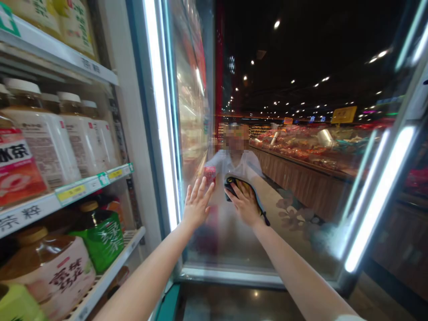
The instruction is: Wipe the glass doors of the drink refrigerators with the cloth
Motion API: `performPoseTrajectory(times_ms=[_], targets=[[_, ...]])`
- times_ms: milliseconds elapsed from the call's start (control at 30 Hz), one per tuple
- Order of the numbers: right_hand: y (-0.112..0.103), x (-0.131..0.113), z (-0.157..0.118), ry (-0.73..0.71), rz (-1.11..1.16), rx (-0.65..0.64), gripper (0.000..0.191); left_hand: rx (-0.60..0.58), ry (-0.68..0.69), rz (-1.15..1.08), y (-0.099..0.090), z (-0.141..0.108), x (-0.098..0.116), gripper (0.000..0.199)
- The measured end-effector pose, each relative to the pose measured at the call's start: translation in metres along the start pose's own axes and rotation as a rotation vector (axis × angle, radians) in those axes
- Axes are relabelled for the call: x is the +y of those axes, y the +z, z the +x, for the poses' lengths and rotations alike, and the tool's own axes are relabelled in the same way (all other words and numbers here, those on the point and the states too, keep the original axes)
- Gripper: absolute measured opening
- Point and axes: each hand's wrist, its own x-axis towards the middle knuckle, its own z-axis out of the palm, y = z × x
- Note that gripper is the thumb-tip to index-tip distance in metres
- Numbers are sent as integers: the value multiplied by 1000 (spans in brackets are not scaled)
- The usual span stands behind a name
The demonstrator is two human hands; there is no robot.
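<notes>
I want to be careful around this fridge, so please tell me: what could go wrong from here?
The left hand lies flat on the glass door, and the right hand presses a yellow cloth against it. The door seems to stand open, so pushing might swing it or strain the glass. The left forearm also passes close to the lower shelf's edge, so it could perhaps knock the large jar there.

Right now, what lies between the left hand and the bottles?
The head view shows a white fridge post and the lit door edge between the left hand and the bottles.
</notes>
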Motion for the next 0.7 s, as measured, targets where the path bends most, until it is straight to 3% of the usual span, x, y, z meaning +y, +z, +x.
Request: performPoseTrajectory(times_ms=[100, 167, 300, 400, 533, 633, 700], targets=[[-9, 19, -18, 36, -15, 23, 69, -15, -4, 10, -2, -10, -13, 100], [-13, 22, -6, 137, -30, 93, 66, -16, -18, 18, -3, -15, -21, 99], [-1, -9, 37, 216, -38, 135, 63, -28, -50, 32, -4, -22, -27, 97], [10, -32, 37, 67, -36, 30, 63, -58, -63, 42, -4, -28, -27, 96], [7, -24, 10, -186, -33, -133, 62, -115, -73, 69, -5, -39, -36, 96], [5, -25, 20, -78, -57, -98, 62, -145, -83, 90, -6, -44, -46, 94], [13, -40, 41, 47, -64, -37, 64, -133, -89, 100, -6, -47, -51, 94]])
